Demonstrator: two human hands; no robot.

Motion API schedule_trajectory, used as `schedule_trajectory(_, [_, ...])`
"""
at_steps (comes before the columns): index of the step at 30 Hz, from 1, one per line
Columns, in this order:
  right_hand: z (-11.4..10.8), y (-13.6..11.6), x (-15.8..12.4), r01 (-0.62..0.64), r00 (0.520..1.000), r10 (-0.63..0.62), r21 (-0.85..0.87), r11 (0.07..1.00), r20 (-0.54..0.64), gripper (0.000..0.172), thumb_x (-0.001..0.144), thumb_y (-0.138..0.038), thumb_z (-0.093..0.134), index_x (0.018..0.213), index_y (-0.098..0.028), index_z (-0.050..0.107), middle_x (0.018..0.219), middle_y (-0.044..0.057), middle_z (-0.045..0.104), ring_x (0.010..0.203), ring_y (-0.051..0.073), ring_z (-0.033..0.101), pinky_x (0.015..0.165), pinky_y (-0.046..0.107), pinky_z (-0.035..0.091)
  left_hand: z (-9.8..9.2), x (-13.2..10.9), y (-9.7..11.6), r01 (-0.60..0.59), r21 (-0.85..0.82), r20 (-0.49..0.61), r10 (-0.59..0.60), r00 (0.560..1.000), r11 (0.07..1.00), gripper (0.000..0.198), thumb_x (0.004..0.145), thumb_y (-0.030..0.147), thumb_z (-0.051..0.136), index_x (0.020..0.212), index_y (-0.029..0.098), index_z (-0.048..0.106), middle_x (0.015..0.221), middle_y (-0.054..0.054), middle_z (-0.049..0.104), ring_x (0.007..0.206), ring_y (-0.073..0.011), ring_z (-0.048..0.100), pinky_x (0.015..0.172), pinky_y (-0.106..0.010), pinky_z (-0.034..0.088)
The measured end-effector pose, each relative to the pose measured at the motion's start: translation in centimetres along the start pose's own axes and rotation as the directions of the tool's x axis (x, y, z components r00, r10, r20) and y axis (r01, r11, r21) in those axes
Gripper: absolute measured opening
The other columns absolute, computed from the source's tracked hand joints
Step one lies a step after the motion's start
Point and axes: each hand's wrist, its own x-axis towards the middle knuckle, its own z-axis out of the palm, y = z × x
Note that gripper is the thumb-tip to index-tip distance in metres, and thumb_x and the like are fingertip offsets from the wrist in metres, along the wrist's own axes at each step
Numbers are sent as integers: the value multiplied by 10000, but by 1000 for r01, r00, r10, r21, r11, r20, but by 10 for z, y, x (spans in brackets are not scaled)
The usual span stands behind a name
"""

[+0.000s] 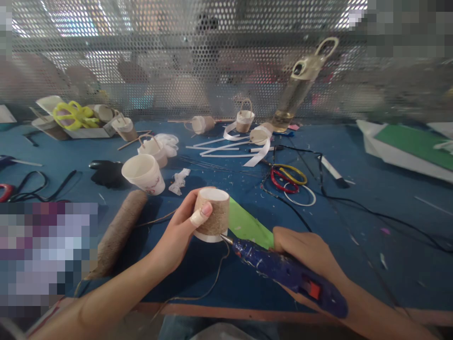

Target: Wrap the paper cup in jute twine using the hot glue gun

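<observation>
2 grips busy: left grip [182, 224] clasps the twine-wrapped cup [218, 216], right grip [307, 248] the glue gun [271, 267]; best keep the nozzle [227, 239] close, turning the cup slowly.

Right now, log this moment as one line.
left hand: holds wrapped cup | right hand: holds glue gun, tip at cup's lower edge | twine roll: left of cup | white cup: behind twine roll
</observation>
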Motion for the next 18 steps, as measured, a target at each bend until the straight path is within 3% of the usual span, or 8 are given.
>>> schedule_trajectory(7, [-1, -5, 0, -78, 997, 78, -2, 997, -29, 268, 741, -132, 535, 776, -262, 303, 659, -68, 339, 501, 118, 326, 519, 284, 214, -2, -1, 0, -10, -18, -4, 10, 1000, 1000, 325, 874, 451, 711, 1144, 269, 711, 1155, -43, 723, 1134, -278, 606, 924, -349, 461])
schedule_trajectory(12, [-5, -3, -3, -111, 993, 110, 41, 993, 36, 327, 694, -80, 552, 779, -263, 296, 650, -78, 374, 486, 107, 348, 497, 267, 222, -3, 0, -1, -16, -80, 25, 18, 1000, 997, 331, 887, 454, 697, 1153, 258, 723, 1180, -56, 727, 1113, -262, 628, 893, -330, 483])
schedule_trajectory(18, [-4, -1, -3, -110, 994, 107, 96, 989, 29, 328, 707, -97, 554, 784, -265, 283, 661, -70, 408, 500, 117, 329, 499, 280, 214, -1, 0, 1, 30, -155, 58, -21, 998, 988, 364, 881, 454, 699, 1177, 245, 740, 1152, -73, 743, 1095, -280, 659, 895, -358, 523])
